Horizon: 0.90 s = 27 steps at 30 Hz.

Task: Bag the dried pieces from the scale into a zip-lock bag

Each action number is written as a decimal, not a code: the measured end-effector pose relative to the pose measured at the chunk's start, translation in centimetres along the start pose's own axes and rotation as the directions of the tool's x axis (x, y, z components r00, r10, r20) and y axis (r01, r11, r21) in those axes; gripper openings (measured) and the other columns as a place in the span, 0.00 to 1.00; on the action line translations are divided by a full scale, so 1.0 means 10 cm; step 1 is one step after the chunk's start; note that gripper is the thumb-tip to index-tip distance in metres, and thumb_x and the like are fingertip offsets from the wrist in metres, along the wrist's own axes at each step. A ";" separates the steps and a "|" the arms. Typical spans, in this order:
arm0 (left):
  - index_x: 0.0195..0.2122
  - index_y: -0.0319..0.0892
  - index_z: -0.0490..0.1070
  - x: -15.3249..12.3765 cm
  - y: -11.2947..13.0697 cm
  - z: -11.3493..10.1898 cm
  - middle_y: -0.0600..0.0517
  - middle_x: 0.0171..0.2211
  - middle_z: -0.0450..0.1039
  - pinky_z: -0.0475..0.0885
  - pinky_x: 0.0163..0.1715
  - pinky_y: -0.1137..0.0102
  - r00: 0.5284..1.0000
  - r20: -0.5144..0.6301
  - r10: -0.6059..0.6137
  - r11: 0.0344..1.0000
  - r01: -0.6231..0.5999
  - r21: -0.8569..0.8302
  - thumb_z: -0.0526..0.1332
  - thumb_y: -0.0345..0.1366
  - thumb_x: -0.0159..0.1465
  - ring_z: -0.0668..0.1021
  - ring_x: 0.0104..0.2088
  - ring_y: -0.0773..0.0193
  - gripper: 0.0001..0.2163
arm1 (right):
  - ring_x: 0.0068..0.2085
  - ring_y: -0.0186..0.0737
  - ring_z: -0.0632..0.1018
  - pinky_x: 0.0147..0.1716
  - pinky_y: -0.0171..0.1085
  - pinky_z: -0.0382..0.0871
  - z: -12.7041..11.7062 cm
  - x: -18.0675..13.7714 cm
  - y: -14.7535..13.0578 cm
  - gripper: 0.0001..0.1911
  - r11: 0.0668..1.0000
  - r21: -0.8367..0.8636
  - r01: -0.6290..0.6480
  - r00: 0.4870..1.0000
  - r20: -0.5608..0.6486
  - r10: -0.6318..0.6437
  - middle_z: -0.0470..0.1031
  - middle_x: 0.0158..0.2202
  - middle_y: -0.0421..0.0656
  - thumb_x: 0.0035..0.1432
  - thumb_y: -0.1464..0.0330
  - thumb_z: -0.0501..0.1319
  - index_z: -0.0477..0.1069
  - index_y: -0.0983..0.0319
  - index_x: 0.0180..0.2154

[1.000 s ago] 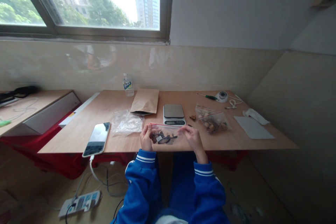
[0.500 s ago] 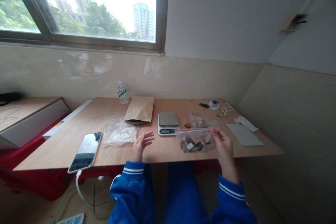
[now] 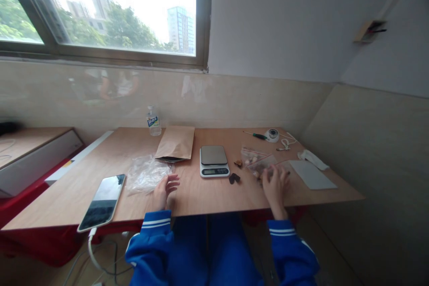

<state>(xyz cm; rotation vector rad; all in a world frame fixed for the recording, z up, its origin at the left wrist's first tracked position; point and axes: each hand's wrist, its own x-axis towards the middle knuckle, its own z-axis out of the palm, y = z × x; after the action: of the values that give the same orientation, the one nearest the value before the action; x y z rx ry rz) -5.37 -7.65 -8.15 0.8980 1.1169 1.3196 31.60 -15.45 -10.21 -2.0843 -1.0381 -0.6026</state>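
Observation:
My right hand (image 3: pixel 275 187) is at the table's right side, its fingers curled on a clear zip-lock bag (image 3: pixel 259 178) of small brownish pieces; my fingers hide part of it. Another zip-lock bag (image 3: pixel 251 156) with pale pieces lies just behind. Dark flat pieces (image 3: pixel 234 178) and a brown piece (image 3: pixel 237 163) lie loose between the bags and a kitchen scale (image 3: pixel 213 155), whose plate is bare. My left hand (image 3: pixel 164 190) holds nothing, fingers apart, beside a crumpled clear plastic bag (image 3: pixel 147 173).
A brown paper pouch (image 3: pixel 177 143) lies behind the plastic bag, near a bottle (image 3: pixel 154 123). The phone (image 3: pixel 103 201) with its cable is at the front left. A screwdriver (image 3: pixel 259 136), a white round camera (image 3: pixel 272 135) and a white sheet (image 3: pixel 311 174) are on the right.
My right hand has lowered the zip-lock bag from in front of the scale to the table at right. The loose dark pieces now show. My left hand has moved left and down.

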 end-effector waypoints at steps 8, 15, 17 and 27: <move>0.25 0.37 0.72 0.13 -0.27 -0.09 0.47 0.22 0.75 0.71 0.27 0.67 0.999 -0.050 0.005 1.000 -0.005 0.006 0.62 0.54 0.45 0.77 0.25 0.60 0.21 | 0.54 0.56 0.63 0.51 0.55 0.53 0.10 0.03 -0.31 0.20 0.978 0.122 0.167 0.964 0.190 -0.188 0.62 0.56 0.53 0.60 0.61 0.49 0.67 0.60 0.51; 0.25 0.37 0.72 0.10 -0.23 -0.10 0.48 0.22 0.75 0.72 0.28 0.67 0.997 -0.063 -0.036 0.996 0.031 -0.089 0.64 0.52 0.42 0.77 0.25 0.61 0.20 | 0.47 0.49 0.71 0.47 0.50 0.58 -0.03 -0.24 -0.62 0.12 0.887 0.380 0.262 0.674 0.585 -0.450 0.74 0.44 0.45 0.55 0.65 0.56 0.73 0.56 0.41; 0.25 0.37 0.73 0.09 -0.23 -0.11 0.48 0.22 0.75 0.71 0.27 0.68 0.998 -0.059 -0.039 0.994 0.032 -0.101 0.65 0.52 0.41 0.76 0.24 0.62 0.21 | 0.45 0.49 0.73 0.46 0.48 0.60 -0.04 -0.21 -0.66 0.10 0.904 0.377 0.201 0.725 0.563 -0.397 0.75 0.40 0.45 0.54 0.64 0.57 0.75 0.57 0.38; 0.26 0.36 0.73 0.06 -0.21 -0.14 0.48 0.22 0.75 0.71 0.27 0.68 0.998 -0.035 -0.042 0.991 0.037 -0.126 0.65 0.50 0.43 0.77 0.24 0.62 0.20 | 0.41 0.44 0.76 0.44 0.42 0.66 0.34 0.33 -1.44 0.12 0.713 0.697 0.075 0.861 0.316 -0.399 0.77 0.38 0.48 0.56 0.63 0.55 0.74 0.62 0.32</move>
<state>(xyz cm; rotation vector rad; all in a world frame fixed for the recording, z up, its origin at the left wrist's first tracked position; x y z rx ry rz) -6.18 -7.34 -10.60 0.7580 1.0635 1.3630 22.00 -5.19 -4.49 -1.4538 -1.5399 0.1714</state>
